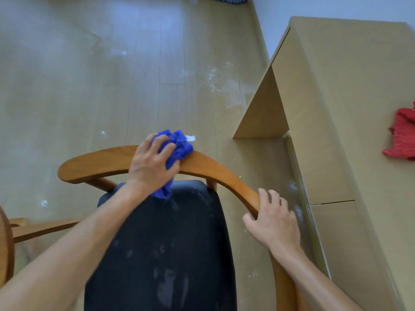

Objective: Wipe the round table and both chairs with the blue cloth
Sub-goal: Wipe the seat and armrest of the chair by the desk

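1. Head view is looking down on a pale wood floor, dusted with white specks near a light wooden cabinet that is standing along the right side.
2. Filling the lower frame is a chair with a curved wooden backrest rail and a dark seat cushion that is showing pale smudges; judging by those marks, the seat is not yet wiped.
3. A sliver of a round wooden edge, possibly the table, is showing at the far left; whether it is wiped cannot be told.
4. Left hand is pressing the blue cloth onto the top of the rail, fingers spread and curled over the bunched fabric, a tail of it hanging down behind the seat.
5. Right hand is bracing the rail's right end, fingers curled over the wood and thumb underneath.
6. Step in hand appears to be wiping the backrest; the next move is likely calling for sweeping the cloth along the rail toward either end, then down to the seat.
7. A red cloth is lying on the cabinet top, well apart from the work; no container is showing any contents.
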Demonstrator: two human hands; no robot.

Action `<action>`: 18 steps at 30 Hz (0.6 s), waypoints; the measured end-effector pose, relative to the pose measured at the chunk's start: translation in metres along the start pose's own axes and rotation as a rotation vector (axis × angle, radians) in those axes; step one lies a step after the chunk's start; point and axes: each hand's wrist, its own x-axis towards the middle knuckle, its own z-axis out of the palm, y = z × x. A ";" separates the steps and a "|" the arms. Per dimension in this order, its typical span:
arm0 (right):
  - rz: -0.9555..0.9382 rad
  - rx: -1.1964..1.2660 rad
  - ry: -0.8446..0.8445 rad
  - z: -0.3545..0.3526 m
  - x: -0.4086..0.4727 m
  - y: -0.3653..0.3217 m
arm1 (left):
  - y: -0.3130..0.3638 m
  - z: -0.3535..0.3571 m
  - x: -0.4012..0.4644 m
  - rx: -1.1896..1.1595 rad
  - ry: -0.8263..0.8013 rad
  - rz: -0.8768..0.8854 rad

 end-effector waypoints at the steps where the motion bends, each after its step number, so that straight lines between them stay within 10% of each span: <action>1: 0.002 -0.005 0.001 0.000 0.000 0.000 | -0.028 -0.010 -0.010 0.018 0.006 -0.107; 9: 0.006 -0.008 0.017 0.003 0.001 -0.002 | -0.098 -0.051 -0.052 0.082 0.021 -0.795; 18: 0.007 0.017 0.022 0.004 0.000 0.000 | 0.069 0.012 0.005 0.044 -0.022 -0.324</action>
